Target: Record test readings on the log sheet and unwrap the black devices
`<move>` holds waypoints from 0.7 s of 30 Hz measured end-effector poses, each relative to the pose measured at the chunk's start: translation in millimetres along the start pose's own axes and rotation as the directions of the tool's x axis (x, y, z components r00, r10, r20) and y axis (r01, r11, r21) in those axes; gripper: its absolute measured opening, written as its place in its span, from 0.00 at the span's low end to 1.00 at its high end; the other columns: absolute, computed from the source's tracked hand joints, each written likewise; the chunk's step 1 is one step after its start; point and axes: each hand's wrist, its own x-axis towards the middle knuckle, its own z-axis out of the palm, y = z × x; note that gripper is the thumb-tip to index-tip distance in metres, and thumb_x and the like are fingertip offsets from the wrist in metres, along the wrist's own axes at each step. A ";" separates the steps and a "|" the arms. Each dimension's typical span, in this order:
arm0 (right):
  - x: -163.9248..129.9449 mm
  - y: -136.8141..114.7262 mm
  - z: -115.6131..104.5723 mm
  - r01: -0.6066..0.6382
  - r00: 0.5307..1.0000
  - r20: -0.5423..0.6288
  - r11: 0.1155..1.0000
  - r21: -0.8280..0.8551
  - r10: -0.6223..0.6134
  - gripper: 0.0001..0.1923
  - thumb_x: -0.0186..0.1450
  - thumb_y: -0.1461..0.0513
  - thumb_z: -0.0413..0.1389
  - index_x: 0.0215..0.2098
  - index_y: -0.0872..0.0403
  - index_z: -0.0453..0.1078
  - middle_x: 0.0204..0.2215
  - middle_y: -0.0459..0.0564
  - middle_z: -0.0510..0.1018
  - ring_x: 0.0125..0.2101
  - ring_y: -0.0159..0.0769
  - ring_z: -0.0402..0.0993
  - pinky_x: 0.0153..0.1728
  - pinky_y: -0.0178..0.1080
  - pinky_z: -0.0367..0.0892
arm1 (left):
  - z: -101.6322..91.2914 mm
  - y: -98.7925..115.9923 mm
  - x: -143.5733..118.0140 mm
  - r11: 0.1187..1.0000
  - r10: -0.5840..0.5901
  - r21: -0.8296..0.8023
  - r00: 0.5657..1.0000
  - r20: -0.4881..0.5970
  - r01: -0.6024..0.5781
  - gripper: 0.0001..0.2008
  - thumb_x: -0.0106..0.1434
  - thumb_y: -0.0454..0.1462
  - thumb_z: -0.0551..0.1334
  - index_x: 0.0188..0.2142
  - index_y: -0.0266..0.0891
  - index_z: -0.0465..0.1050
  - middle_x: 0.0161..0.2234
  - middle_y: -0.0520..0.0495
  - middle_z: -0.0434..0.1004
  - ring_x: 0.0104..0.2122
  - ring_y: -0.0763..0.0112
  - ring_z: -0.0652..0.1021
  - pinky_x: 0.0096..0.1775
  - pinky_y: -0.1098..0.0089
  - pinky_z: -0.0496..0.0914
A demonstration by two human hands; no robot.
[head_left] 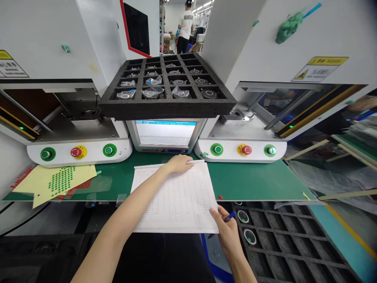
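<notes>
A white ruled paper form (pixel 176 200) lies on the green bench mat (pixel 253 181), its near edge hanging over the front. My left hand (pixel 179 163) rests flat on the form's far edge, fingers together, pressing it down. My right hand (pixel 226 228) pinches the form's near right corner and also holds a blue pen (pixel 231 215). Just beyond the form stands a small monitor (pixel 165 134) with a white screen.
A black foam tray (pixel 165 107) of round parts sits above the monitor. White press machines with green and red buttons (pixel 75 151) (pixel 246 149) flank it. Yellow dotted sticker sheets (pixel 59 181) lie left. A second black tray (pixel 282 239) is at lower right. A person (pixel 186 27) stands far back.
</notes>
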 end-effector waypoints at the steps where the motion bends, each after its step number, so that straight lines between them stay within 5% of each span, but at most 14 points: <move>1: 0.0 -0.1 1.3 -0.016 1.000 -0.006 1.000 0.024 0.016 0.25 0.49 0.50 0.69 0.38 0.57 0.75 0.32 0.54 0.82 0.33 0.44 0.78 0.30 0.38 0.72 | 0.0 -0.1 1.6 1.000 0.010 0.002 1.000 0.012 -0.010 0.16 0.67 0.44 0.51 0.41 0.40 0.75 0.42 0.45 0.80 0.43 0.58 0.78 0.42 0.66 0.70; 7: -0.3 -5.0 8.6 -0.106 0.992 -0.063 0.993 0.059 0.110 0.26 0.42 0.50 0.71 0.34 0.57 0.74 0.27 0.50 0.80 0.28 0.41 0.77 0.25 0.36 0.69 | 5.8 -1.6 12.1 0.998 -0.021 0.064 0.998 0.055 0.018 0.21 0.70 0.47 0.48 0.38 0.37 0.74 0.43 0.40 0.79 0.43 0.57 0.78 0.42 0.62 0.71; 11: 0.2 -4.8 12.6 -0.192 0.975 -0.114 0.981 0.014 0.193 0.25 0.42 0.49 0.70 0.30 0.56 0.71 0.17 0.43 0.72 0.16 0.29 0.64 0.14 0.30 0.55 | 15.0 -4.6 17.7 0.991 -0.074 0.118 0.996 0.057 0.066 0.22 0.70 0.48 0.50 0.40 0.33 0.74 0.40 0.39 0.78 0.41 0.61 0.78 0.43 0.58 0.72; 14: 1.1 -4.8 16.1 -0.253 0.954 -0.158 0.967 0.017 0.253 0.25 0.41 0.49 0.70 0.28 0.56 0.69 0.12 0.37 0.62 0.12 0.23 0.51 0.12 0.28 0.43 | 24.7 -6.8 18.6 0.985 -0.068 0.157 0.998 0.000 0.067 0.18 0.70 0.46 0.52 0.45 0.33 0.72 0.40 0.41 0.78 0.40 0.63 0.78 0.44 0.58 0.72; 21: 2.3 -0.3 17.2 -0.208 0.969 -0.154 0.975 -0.081 0.194 0.24 0.43 0.48 0.67 0.29 0.55 0.71 0.13 0.41 0.66 0.12 0.24 0.51 0.12 0.31 0.45 | 44.2 4.4 2.6 0.974 0.062 0.228 0.970 -0.235 -0.007 0.14 0.68 0.31 0.52 0.49 0.33 0.70 0.53 0.37 0.71 0.57 0.60 0.68 0.58 0.60 0.63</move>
